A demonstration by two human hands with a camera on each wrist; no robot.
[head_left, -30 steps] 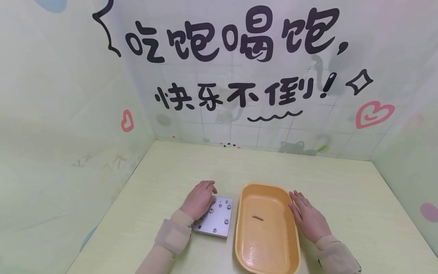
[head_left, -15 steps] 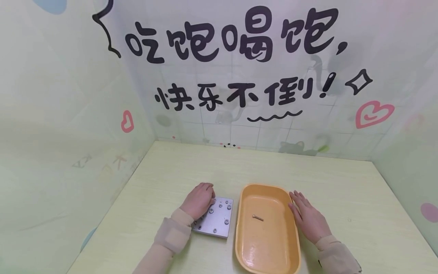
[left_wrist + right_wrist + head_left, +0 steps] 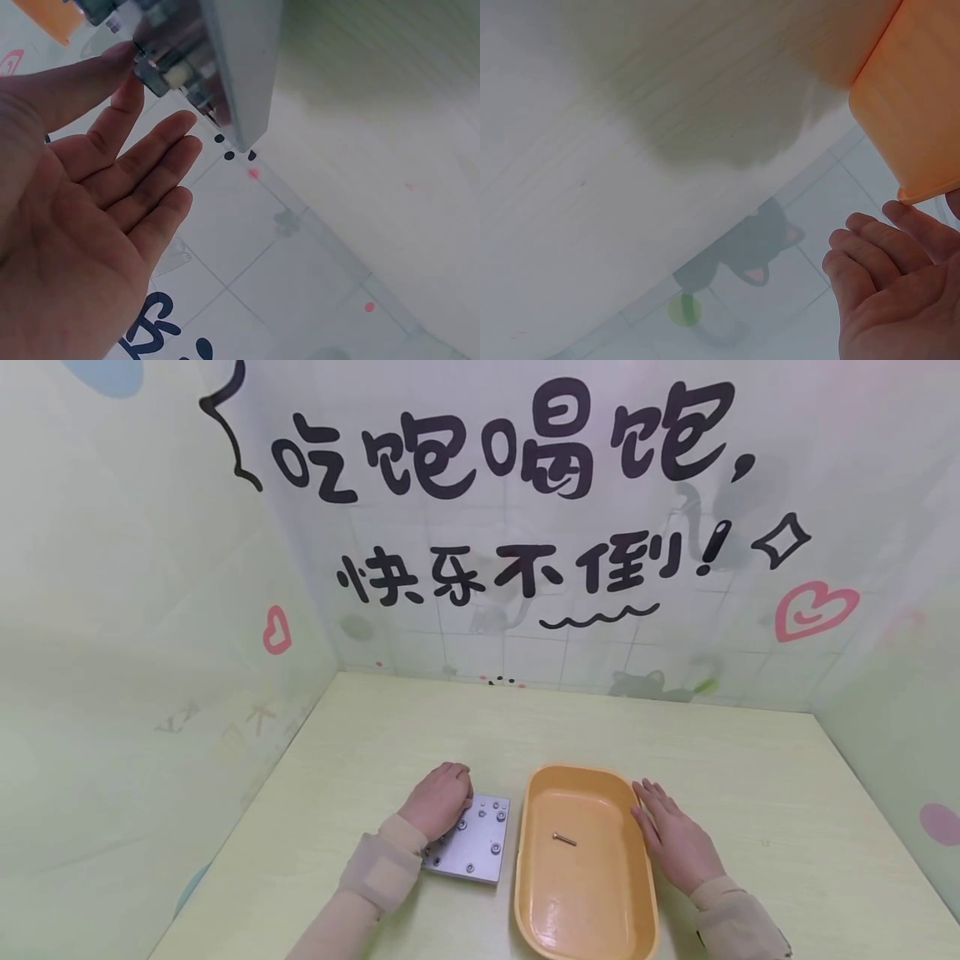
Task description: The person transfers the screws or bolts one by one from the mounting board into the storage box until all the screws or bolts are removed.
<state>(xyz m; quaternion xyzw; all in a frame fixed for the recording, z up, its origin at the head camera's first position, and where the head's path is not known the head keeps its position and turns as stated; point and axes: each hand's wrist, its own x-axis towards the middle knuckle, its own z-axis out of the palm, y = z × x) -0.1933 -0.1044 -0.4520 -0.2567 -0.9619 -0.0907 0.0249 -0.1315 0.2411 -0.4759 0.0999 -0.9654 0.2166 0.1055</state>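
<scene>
A square metal plate (image 3: 480,852) lies on the table, with several bolts (image 3: 496,848) standing in it. Over its far left corner is my left hand (image 3: 437,802). In the left wrist view, thumb and index finger pinch a bolt (image 3: 152,78) on the plate, and the other fingers stay loosely bent clear of it. My right hand (image 3: 681,843) rests against the right rim of an orange tray (image 3: 585,918), its fingers fairly straight. The right wrist view has the index fingertip at the rim (image 3: 922,196). One loose bolt (image 3: 565,839) lies inside the tray.
The pale wooden table (image 3: 420,718) meets a printed back wall (image 3: 510,647) with large black lettering. Side walls (image 3: 172,777) stand at left and right. A narrow gap separates plate and tray.
My left hand's fingers have curled in more closely over the plate's corner. The right hand, tray and loose bolt have stayed put; the head view has shifted slightly.
</scene>
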